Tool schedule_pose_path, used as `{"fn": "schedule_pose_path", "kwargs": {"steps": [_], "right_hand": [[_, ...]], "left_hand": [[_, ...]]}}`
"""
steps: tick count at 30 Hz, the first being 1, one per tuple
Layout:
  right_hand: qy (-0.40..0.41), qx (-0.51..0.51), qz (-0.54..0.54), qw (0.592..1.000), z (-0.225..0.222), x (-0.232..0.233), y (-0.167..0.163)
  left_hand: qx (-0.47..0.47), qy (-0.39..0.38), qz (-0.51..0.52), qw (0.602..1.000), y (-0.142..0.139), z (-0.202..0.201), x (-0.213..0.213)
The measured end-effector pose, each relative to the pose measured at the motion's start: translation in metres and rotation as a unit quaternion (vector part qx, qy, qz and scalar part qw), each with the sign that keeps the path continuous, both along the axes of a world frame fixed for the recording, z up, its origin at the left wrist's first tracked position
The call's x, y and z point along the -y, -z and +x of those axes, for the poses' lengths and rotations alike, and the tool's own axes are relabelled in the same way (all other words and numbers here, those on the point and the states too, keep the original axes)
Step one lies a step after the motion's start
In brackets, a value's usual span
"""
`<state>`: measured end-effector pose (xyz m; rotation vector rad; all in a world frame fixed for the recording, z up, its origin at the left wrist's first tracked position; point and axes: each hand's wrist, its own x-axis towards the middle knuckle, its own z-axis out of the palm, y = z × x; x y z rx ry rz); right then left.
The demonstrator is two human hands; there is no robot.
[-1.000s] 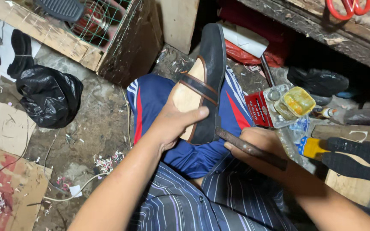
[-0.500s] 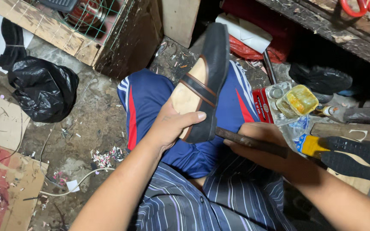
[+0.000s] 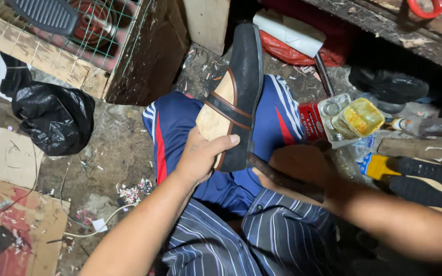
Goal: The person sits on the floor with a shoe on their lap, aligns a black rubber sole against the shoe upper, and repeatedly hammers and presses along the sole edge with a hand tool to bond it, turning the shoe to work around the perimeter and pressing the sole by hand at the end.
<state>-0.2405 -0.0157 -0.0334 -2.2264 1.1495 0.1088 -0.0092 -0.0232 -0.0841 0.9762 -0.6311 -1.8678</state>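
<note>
The left hand grips a black shoe at its heel end, fingers curled under the tan sole and thumb pressed over the upper's edge. The shoe rests on the blue-clad knee, toe pointing away. Just right of the thumb, the right hand is closed round a dark tool that runs beneath the shoe.
</note>
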Motion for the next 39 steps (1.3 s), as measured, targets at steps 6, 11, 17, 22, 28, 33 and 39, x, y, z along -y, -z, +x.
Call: {"fn": "schedule_pose_path", "kwargs": {"steps": [6,11,17,22,28,33,39], "right_hand": [[0.029,-0.124,0.102,0.987,0.006,0.009,-0.017],[0.138,0.133,0.041,0.98,-0.011,-0.004,-0.015],[0.079,-0.061,0.07,0.993,-0.007,-0.008,0.005],[-0.004,0.074,0.005,0.997,-0.003,0.006,0.002],[0.016,0.097,-0.003,0.995,0.007,0.004,-0.002],[0.187,0.204,0.016,0.961,0.014,0.0,-0.009],[0.08,0.227,-0.101,0.965,0.0,-0.012,-0.023]], "left_hand": [[-0.022,0.003,0.0,1.0,-0.001,-0.001,0.004],[-0.058,0.019,0.032,0.998,-0.002,0.004,-0.004],[-0.043,0.017,0.024,0.999,0.002,0.001,-0.002],[0.012,0.018,0.019,1.0,-0.001,0.0,0.009],[0.055,0.022,-0.017,0.998,0.0,0.004,0.012],[0.083,0.004,-0.056,0.995,0.001,0.003,0.009],[-0.045,-0.021,0.038,0.998,-0.005,-0.001,-0.009]]}}
